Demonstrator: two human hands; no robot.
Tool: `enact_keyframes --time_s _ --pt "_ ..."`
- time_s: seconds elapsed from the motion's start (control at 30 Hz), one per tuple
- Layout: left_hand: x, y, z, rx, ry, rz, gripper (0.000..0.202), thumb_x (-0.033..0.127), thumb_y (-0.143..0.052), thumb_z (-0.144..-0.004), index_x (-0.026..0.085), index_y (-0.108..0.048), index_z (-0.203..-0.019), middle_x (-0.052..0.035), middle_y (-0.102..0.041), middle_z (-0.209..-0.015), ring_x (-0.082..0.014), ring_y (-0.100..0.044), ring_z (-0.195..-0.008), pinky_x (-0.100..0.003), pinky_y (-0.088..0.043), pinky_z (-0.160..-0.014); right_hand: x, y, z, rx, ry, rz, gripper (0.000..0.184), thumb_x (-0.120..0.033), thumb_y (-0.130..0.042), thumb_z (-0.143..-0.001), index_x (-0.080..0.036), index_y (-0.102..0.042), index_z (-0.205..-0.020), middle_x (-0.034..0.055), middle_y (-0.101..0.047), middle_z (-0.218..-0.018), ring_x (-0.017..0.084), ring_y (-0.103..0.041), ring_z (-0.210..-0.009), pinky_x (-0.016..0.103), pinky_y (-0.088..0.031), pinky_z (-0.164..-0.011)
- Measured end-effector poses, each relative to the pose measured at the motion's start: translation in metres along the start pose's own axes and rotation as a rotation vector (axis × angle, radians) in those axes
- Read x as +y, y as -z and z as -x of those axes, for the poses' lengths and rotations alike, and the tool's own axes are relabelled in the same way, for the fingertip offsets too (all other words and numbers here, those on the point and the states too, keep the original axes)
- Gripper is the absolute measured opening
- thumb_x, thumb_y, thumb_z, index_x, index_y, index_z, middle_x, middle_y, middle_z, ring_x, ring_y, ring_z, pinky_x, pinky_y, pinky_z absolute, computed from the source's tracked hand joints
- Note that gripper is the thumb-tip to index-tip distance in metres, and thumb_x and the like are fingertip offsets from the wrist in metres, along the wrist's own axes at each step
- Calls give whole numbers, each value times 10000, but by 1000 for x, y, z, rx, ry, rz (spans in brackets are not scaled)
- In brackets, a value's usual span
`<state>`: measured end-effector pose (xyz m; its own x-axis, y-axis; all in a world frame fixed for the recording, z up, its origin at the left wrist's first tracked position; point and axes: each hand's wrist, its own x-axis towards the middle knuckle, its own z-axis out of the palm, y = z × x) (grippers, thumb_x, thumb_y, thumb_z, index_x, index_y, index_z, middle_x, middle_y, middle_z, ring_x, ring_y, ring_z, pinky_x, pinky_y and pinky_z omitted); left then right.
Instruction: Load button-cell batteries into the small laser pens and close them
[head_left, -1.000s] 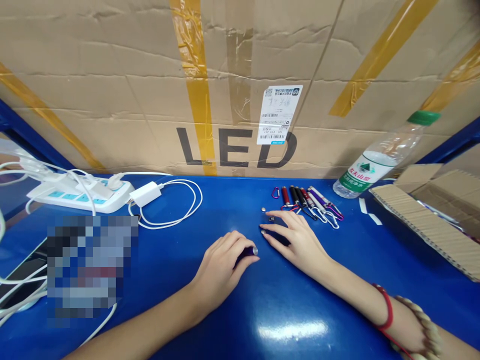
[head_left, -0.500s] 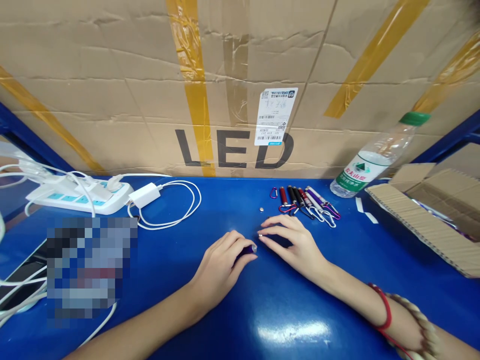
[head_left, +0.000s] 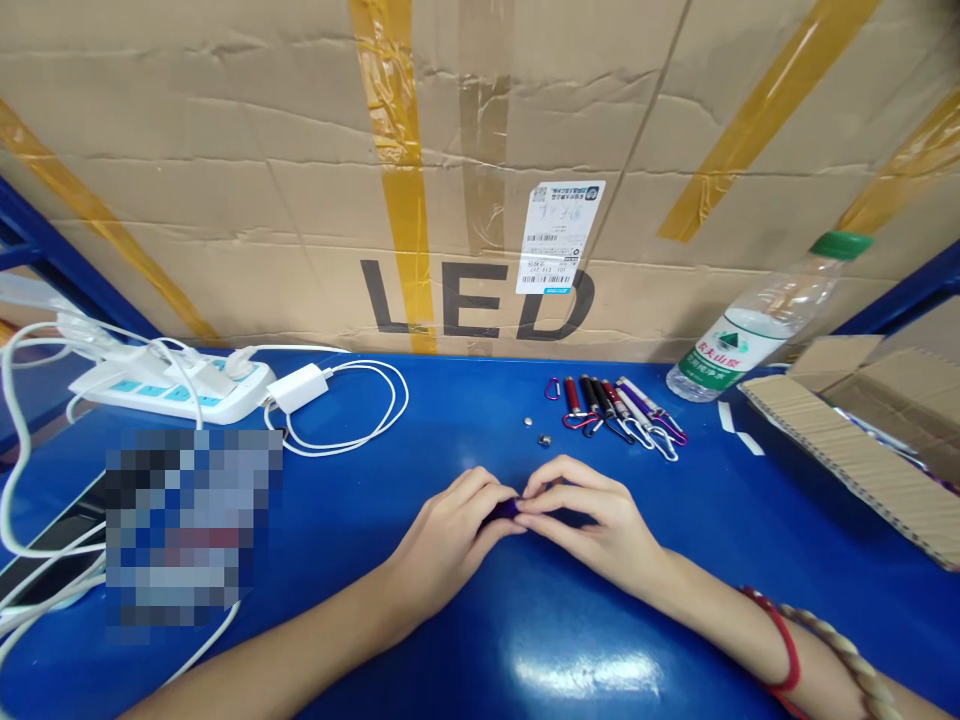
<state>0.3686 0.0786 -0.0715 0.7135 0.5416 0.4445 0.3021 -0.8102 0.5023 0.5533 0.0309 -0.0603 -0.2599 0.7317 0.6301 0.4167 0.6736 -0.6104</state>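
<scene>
My left hand (head_left: 450, 535) is closed around a small purple flashlight tube (head_left: 507, 509), with most of it hidden in the fingers. At the tube's right end, the fingertips of my right hand (head_left: 589, 510) pinch a tiny silver piece, likely a button cell, almost covered by the fingers. Both hands meet low over the blue table. Beyond them lie a small silver button cell (head_left: 528, 421) and a little cluster of dark and silver pieces (head_left: 545, 440). A row of several mini flashlights (head_left: 611, 400) with carabiner clips rests farther back.
A loose purple carabiner (head_left: 553, 388) lies beside the row. Back right are a water bottle (head_left: 731, 345) and an open cardboard box (head_left: 862, 465). On the left are a power strip (head_left: 247, 390), a white adapter (head_left: 298, 388) and cables. A large carton (head_left: 300, 200) stands behind.
My right hand has moved down to the flashlight's end, bringing its fingertips against it. The cluster of small pieces behind that hand is now uncovered. The view has shifted slightly.
</scene>
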Motion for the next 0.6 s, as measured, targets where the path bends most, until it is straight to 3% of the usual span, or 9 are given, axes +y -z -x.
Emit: enact_keyframes --time_s 0.17,0.3,0.47,0.6 --pt "1 1 1 4 14 9 150 255 -438 -898 170 -543 -964 7 -546 -879 -51 -533 -825 -147 -428 -735 -1 0 -1 -49 -8 17 69 -107 -604 -837 -153 -639 -875 50 -567 -874 129 -561 -798 244 -469 -710" --pt "3 1 1 27 20 -28 158 284 -441 -899 171 -544 -936 9 -555 -877 -63 -524 -828 -164 -418 -735 6 4 -3 -10 -75 178 47 -174 -559 -865 -165 -562 -911 51 -582 -892 161 -555 -856 310 -444 -796" --pt "4 0 1 29 55 7 136 273 -441 -901 177 -536 -920 19 -559 -889 -70 -509 -832 -188 -405 -771 29 11 -3 -112 -116 596 370 -310 -560 -862 -178 -491 -1201 84 -506 -1216 223 -452 -1133 398 -355 -931" --pt "6 0 1 18 47 27 129 268 -440 -901 173 -527 -910 25 -550 -873 -67 -499 -820 -186 -401 -755 42 13 0 -192 -136 725 515 -377 -538 -867 -138 -416 -1307 97 -420 -1328 227 -382 -1217 420 -320 -976"
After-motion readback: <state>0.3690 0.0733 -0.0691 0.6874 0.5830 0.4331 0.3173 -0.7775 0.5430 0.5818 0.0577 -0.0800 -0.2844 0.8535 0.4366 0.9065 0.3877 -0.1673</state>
